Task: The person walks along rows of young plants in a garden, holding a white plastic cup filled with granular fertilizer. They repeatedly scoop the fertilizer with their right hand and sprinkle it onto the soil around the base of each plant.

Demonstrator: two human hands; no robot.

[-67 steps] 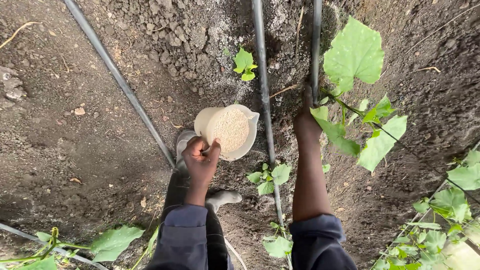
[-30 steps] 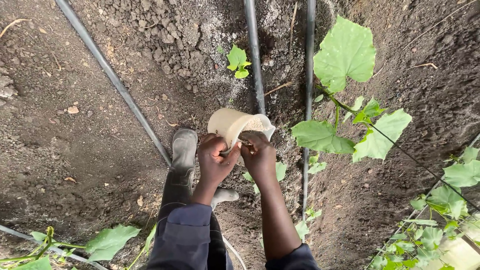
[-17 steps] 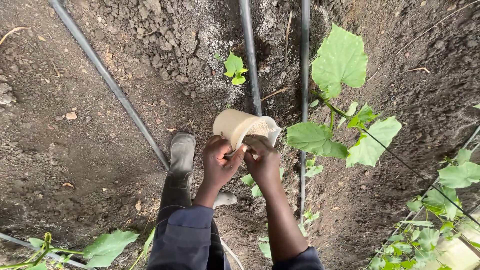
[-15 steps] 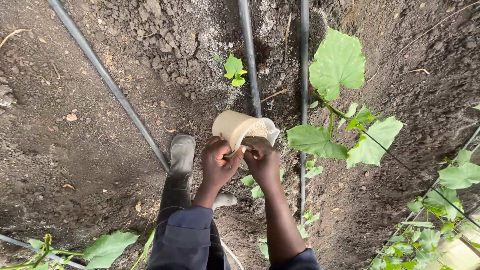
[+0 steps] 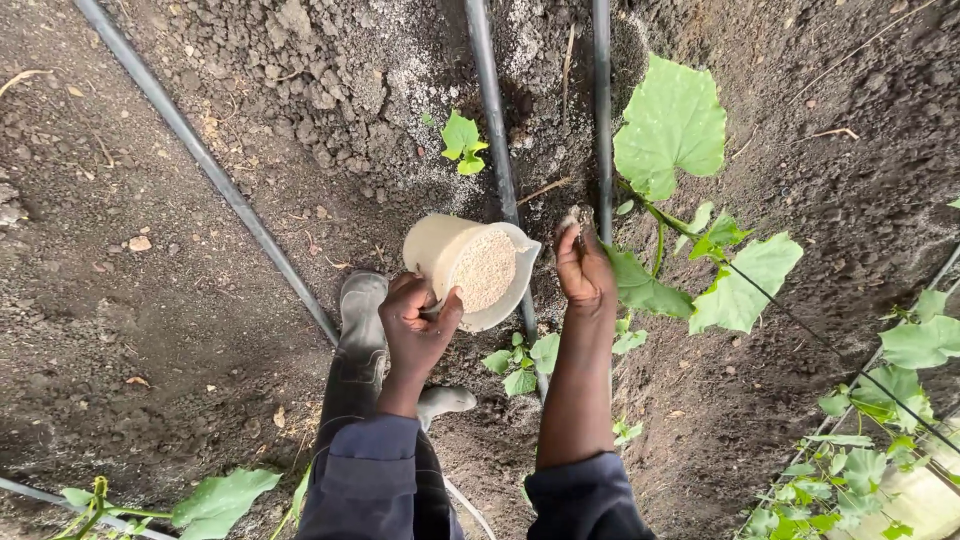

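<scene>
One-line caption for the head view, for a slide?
Left hand holds a jug of granules; right hand pinches some beside a plant.

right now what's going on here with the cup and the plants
A person stands on bare soil between dark hoses. The left hand holds a cream cup of pale granules by its handle. The right hand is raised beside the cup, fingers pinched around some granules, next to a leafy young vine.
</scene>
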